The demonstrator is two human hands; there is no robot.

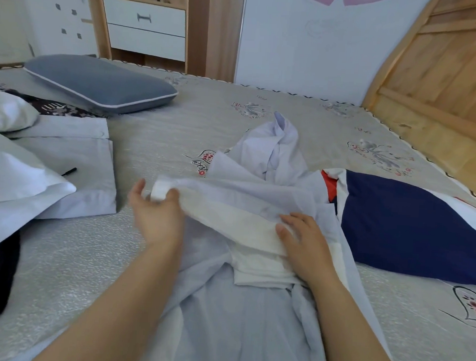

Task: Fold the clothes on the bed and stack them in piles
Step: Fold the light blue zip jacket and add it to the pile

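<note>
Seen from the head camera, a pale lilac garment (240, 318) lay spread on the bed (69, 271), its long axis running from the near edge away toward the far middle, where a crumpled sleeve (280, 144) stood up. A white waistband (229, 221) crossed it, slanting from far left to near right. The left hand (158, 212) pinched the band's left end between thumb and curled fingers. The right hand (302, 241) lay flat on the band's right part, fingers straight and slightly spread, pressing it down. Right of the garment lay a navy, white and red piece (410, 230), touching it. On the left sat a folded pile (75, 166) and white cloth (13, 185). A blue pillow (98, 82) lay far left.
</note>
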